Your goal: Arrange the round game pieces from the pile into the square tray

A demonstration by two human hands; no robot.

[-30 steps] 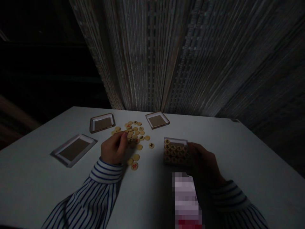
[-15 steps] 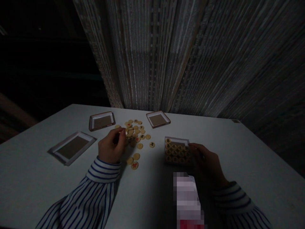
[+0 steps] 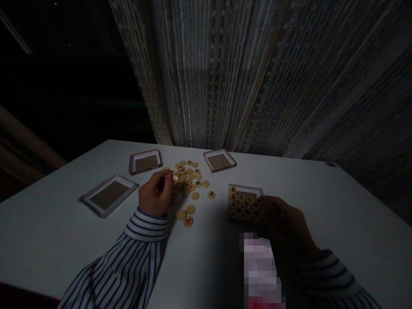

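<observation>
Round wooden pieces (image 3: 191, 176), some with red or black characters, lie in a loose pile left of the table's middle. My left hand (image 3: 156, 193) is at the pile's left side, thumb and fingers pinched; what is between them is too small to make out. On the right, an open box (image 3: 246, 189) holds rows of pieces (image 3: 242, 207) with black characters, and its far part shows bare bottom. My right hand (image 3: 286, 221) is at the box's right edge, fingers closed together against it; anything between them is hidden in shadow.
Two shallow trays (image 3: 131, 165) (image 3: 235, 164) stand behind the pile, and a larger one (image 3: 84, 198) lies at the left. A blurred pink-white object (image 3: 261, 266) is near the front of the white table (image 3: 337, 206). A striped curtain (image 3: 206, 77) hangs behind.
The whole view has shifted, so everything sits slightly further right. Both hands keep nearly the same places beside the pile and the box.
</observation>
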